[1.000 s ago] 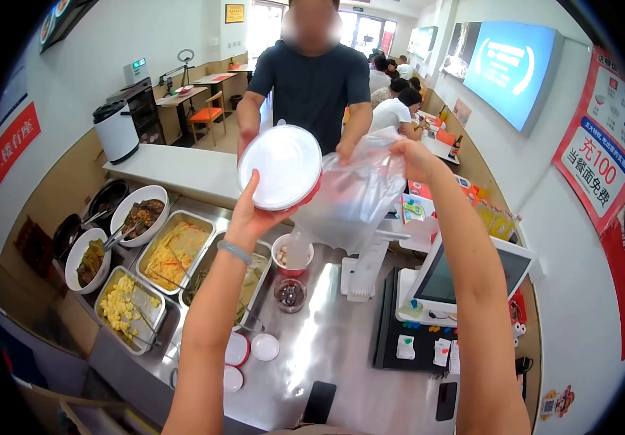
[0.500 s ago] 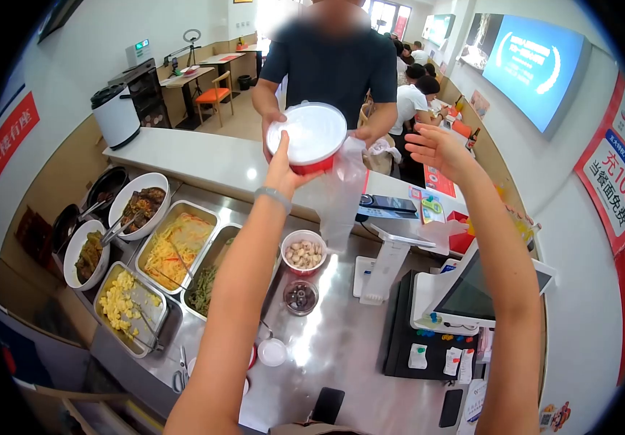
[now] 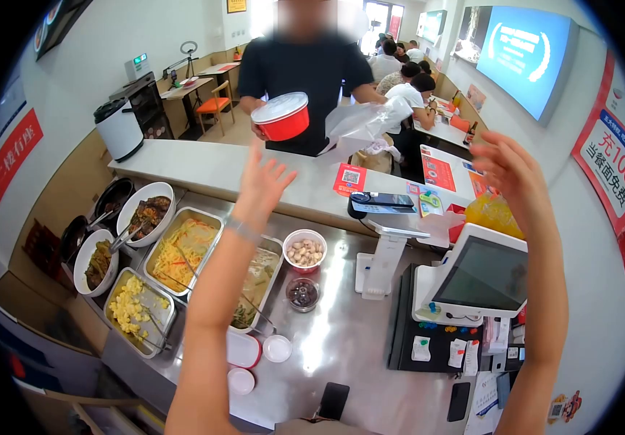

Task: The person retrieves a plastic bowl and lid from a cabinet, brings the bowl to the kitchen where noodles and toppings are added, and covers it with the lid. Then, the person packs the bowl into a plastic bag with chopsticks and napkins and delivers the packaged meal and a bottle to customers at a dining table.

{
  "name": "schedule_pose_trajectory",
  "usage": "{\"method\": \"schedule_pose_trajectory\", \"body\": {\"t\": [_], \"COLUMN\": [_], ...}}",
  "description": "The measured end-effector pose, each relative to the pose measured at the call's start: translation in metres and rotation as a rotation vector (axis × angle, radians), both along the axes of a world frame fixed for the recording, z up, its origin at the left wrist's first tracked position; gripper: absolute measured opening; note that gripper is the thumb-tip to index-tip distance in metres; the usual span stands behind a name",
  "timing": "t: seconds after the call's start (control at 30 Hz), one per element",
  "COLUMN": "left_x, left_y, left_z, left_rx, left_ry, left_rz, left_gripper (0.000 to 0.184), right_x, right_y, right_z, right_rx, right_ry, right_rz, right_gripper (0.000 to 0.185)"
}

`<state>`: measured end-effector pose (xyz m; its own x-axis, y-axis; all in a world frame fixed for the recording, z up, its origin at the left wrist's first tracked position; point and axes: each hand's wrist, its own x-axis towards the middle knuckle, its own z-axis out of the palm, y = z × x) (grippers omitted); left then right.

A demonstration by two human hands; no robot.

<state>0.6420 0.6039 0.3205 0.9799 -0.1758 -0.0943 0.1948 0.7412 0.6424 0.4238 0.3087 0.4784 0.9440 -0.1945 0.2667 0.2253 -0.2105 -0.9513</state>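
Note:
Above the counter, my left hand [image 3: 265, 177] is raised with its fingers spread and nothing in it. Just beyond it, a person across the counter holds a red takeout bowl [image 3: 285, 125] with a translucent lid, tilted slightly. That person's other arm reaches toward a clear plastic bag [image 3: 363, 127], which hangs crumpled beside the bowl. On the right, my right hand [image 3: 505, 167] is up in the air, fingers apart and empty, above a yellow plastic-wrapped bundle [image 3: 496, 215] behind the cash register screen [image 3: 483, 274].
Metal trays [image 3: 182, 250] and white bowls [image 3: 144, 210] of food stand at the left. A bowl of garlic [image 3: 305, 251] sits mid-counter. A scanner stand [image 3: 385, 264] and phone [image 3: 333, 400] are nearer me. The raised white ledge [image 3: 204, 161] separates me from the person.
My left hand has let go of the takeout bowl and drawn back. The person now holds the bowl farther away, and the plastic bag has been lifted. My right hand has moved right.

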Motion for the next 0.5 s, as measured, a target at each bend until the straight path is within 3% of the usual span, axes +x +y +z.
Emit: {"method": "schedule_pose_trajectory", "body": {"t": [0.13, 0.27, 0.3, 0.37, 0.5], "left_x": [-0.137, -0.247, -0.276, -0.333, -0.444], "left_y": [0.06, 0.118, 0.127, 0.134, 0.134], "left_z": [0.035, 0.038, 0.037, 0.039, 0.013], "left_rx": [0.141, 0.392, 0.546, 0.617, 0.452], "left_ry": [-0.424, -0.577, -0.583, -0.616, -0.551], "left_rz": [-0.146, -0.256, -0.16, -0.016, 0.347], "left_gripper": [0.06, 0.06, 0.063, 0.066, 0.067], "right_x": [-0.107, -0.201, -0.214, -0.247, -0.297], "right_y": [-0.011, -0.024, -0.032, -0.035, -0.06], "right_z": [-0.019, -0.062, -0.073, -0.099, -0.162], "right_rx": [-0.034, 0.075, 0.134, 0.245, 0.291], "right_ry": [-0.25, -0.266, -0.222, -0.139, -0.001], "right_rz": [0.031, 0.396, 0.572, 0.621, 0.588], "right_gripper": [0.038, 0.046, 0.04, 0.031, 0.021]}}
